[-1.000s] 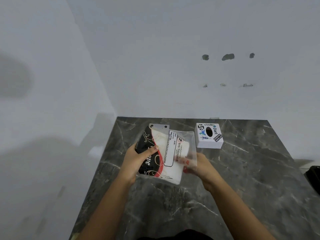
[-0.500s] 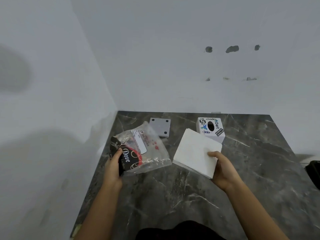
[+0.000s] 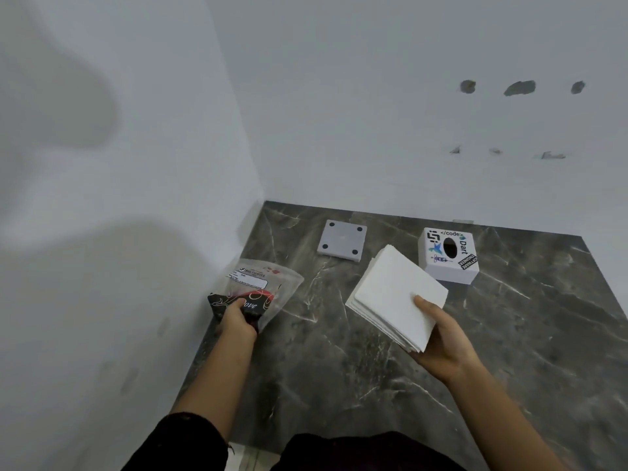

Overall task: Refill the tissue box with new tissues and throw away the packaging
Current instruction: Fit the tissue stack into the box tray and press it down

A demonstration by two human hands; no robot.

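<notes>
Holding the tissue stack point(image 3: 396, 297) clamped flat just left of the tissue box point(image 3: 448, 254), the right hand point(image 3: 441, 341) readies loading; the left hand point(image 3: 236, 319) clenches the empty packaging point(image 3: 261, 288) far left of the box, clear for disposal

My left hand point(image 3: 236, 319) is gripping the crumpled clear plastic wrapper point(image 3: 258, 288); my right hand point(image 3: 441, 341) is holding the white tissue stack point(image 3: 396, 295) w/ thumb on top, near the white square tissue box point(image 3: 448, 254).
</notes>
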